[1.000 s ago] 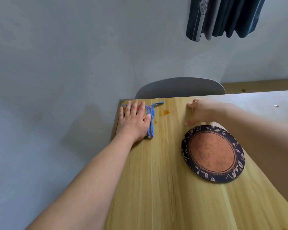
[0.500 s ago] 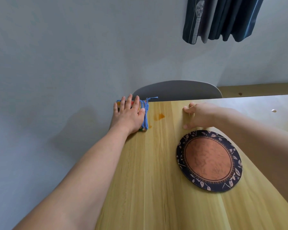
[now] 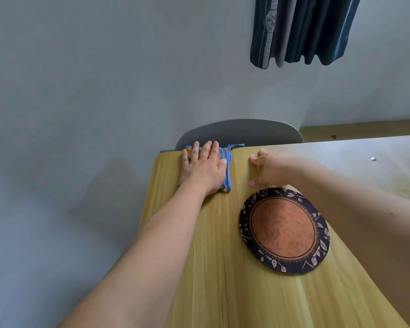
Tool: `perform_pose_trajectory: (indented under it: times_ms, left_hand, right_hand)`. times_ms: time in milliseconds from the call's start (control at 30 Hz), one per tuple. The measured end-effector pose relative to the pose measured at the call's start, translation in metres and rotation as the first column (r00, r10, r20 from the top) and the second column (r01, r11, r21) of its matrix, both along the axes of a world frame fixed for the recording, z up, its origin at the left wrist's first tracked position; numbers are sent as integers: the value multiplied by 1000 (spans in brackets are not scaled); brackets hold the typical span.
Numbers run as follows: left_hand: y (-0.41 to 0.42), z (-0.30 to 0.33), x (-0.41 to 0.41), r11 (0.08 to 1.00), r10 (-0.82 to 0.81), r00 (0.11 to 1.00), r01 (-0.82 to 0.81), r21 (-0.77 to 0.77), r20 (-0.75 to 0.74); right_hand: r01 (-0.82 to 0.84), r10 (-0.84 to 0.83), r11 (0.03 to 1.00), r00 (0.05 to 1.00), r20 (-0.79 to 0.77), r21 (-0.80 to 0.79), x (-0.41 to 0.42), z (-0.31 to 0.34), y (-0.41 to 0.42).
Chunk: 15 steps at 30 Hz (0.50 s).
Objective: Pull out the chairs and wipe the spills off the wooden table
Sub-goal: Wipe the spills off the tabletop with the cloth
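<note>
The left hand is laid flat, fingers straight and slightly spread, on a folded blue-edged cleaning cloth, which is pressed onto the far left corner of the pale wooden table. The cloth's far edge is seen to reach the table's far edge, just before the rounded grey chair back; a push further forward could carry it off the edge. No spill is visible beside the cloth; whether any lies beneath it cannot be told. Right of the cloth, the right hand is rested on the tabletop with fingers loosely curled and nothing held. Just nearer than that hand, a round dark leaf-bordered mat with a rust-brown centre is lying flat. A wide rightward sweep could strike and shift this mat, or leave liquid smeared under its rim.
</note>
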<state>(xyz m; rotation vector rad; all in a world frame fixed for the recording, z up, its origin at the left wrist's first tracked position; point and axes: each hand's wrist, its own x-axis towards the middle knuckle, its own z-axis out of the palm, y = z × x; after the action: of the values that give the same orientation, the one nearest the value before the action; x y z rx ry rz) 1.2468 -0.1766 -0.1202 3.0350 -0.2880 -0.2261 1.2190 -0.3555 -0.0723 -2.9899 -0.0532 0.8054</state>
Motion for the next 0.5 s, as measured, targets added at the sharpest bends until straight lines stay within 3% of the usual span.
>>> perform_pose_trajectory:
  times_ms: [500]
  left_hand:
    - [-14, -1, 1, 1000, -22, 1000, 22, -4, 4]
  right_hand:
    - [2, -2, 1000, 1000, -18, -22, -2, 4, 5]
